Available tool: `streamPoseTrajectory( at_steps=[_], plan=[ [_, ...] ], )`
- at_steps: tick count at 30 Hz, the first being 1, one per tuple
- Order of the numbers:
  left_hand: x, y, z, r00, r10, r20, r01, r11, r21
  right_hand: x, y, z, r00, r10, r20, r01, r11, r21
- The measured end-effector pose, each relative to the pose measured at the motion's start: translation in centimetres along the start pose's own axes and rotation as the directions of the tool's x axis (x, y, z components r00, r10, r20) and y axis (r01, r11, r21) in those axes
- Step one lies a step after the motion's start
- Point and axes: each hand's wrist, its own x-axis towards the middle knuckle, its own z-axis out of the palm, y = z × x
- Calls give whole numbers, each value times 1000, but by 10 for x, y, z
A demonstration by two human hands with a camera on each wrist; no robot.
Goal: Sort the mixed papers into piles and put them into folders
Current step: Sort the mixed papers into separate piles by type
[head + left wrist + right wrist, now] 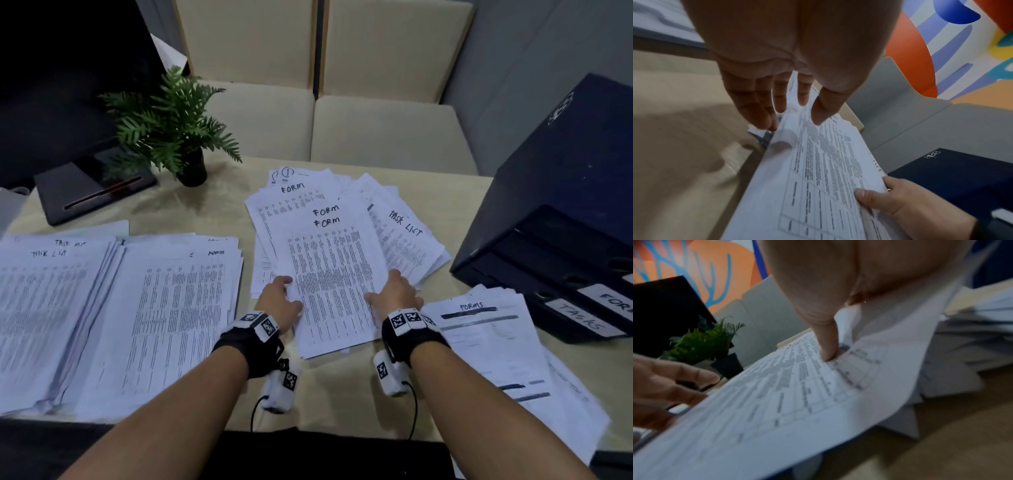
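Wrist bands (pixel 260 329) up front in the head view. Past them my left hand (pixel 279 298) and right hand (pixel 397 291) hold the form sheets (pixel 335 274) by both long edges over the messy heap (pixel 407 236), with the long axis pointing away from me. Left wrist view: thumb on top, fingers underneath, a loose pinch. Right wrist view: thumb pressed down, fingers hidden under the paper. The forms pile (pixel 486 335) sits just right, so I'd say the right hand's nearer.

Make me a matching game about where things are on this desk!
Things:
1. potted plant
2. FORM sheets
3. navy folders
4. big TASK LIST pile

Places:
A. far left of the table
B. held between the left hand and the right hand
C. right side of the table
D. at the back, beside the monitor stand

Pairs: 1-D, 2-B, 3-C, 4-A.
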Motion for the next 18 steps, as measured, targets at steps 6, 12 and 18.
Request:
streamPoseTrajectory(
  at_steps=[6, 12, 18],
  plan=[
    [-1, -7, 1, 998, -52, 33, 56, 987, -154, -13, 13, -15, 995, -100, -3, 95, 932, 350],
    [0, -23, -16, 998, -46, 44, 58, 940, -336, -47, 32, -18, 980, -183, 81, 47, 603, 796],
    [-10, -49, -54, 995, 79, 58, -50, 918, -393, -97, 30, 14, 964, -195, 179, -44, 546, 836]
  ],
)
